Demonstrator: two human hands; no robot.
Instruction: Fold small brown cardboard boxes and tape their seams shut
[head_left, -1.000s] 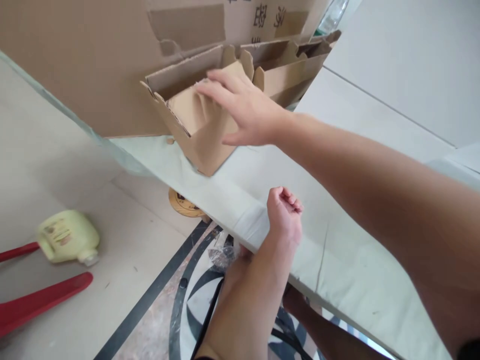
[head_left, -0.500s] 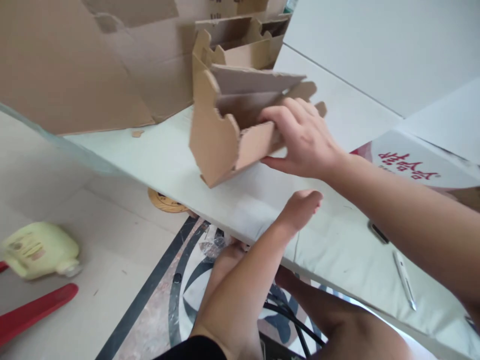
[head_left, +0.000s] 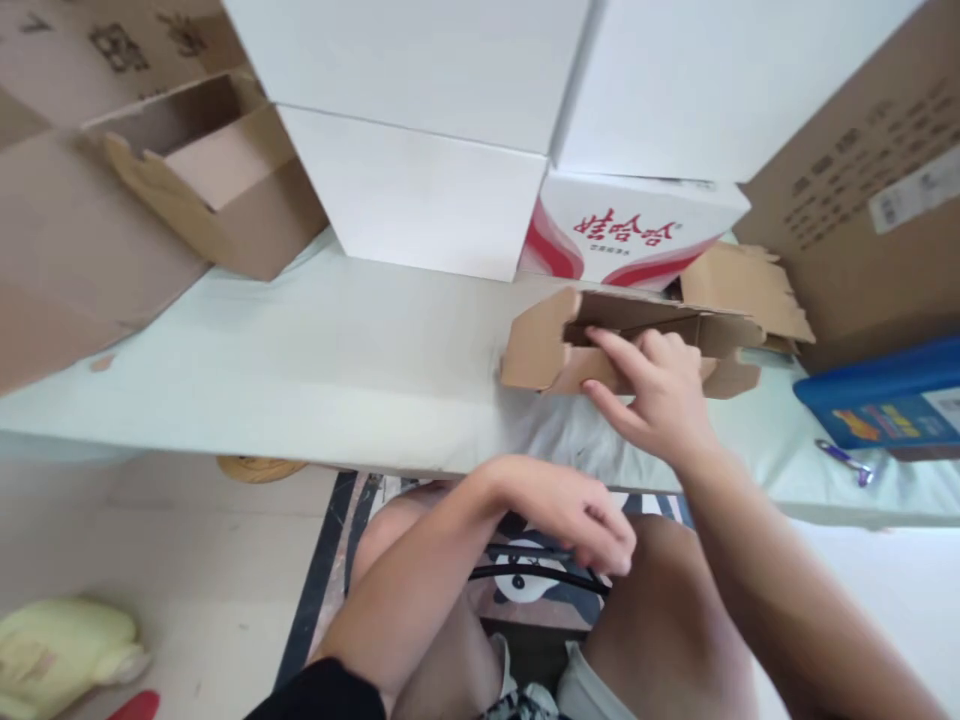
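A small open-topped cardboard box (head_left: 536,350) with notched end flaps lies on the cloth-covered bench, in front of a white and red carton. My right hand (head_left: 660,390) straddles its near wall, index finger inside and thumb on the outer face. Over my lap, just off the bench's front edge, hangs my left hand (head_left: 574,515). Its fingers are curled in, and nothing shows in them. A second cardboard box (head_left: 240,190) of the same kind stands at the left, against a large brown carton.
White panels (head_left: 420,190) and the white and red carton (head_left: 630,230) line the back. Folded cardboard (head_left: 742,290), a blue package (head_left: 885,395) and a pen (head_left: 844,460) lie at the right. A yellow jug (head_left: 67,655) is on the floor, lower left.
My right hand has carried the cardboard box rightward, away from the other one, onto the bench before the white and red carton. My left hand has dropped toward my lap. The view has turned right.
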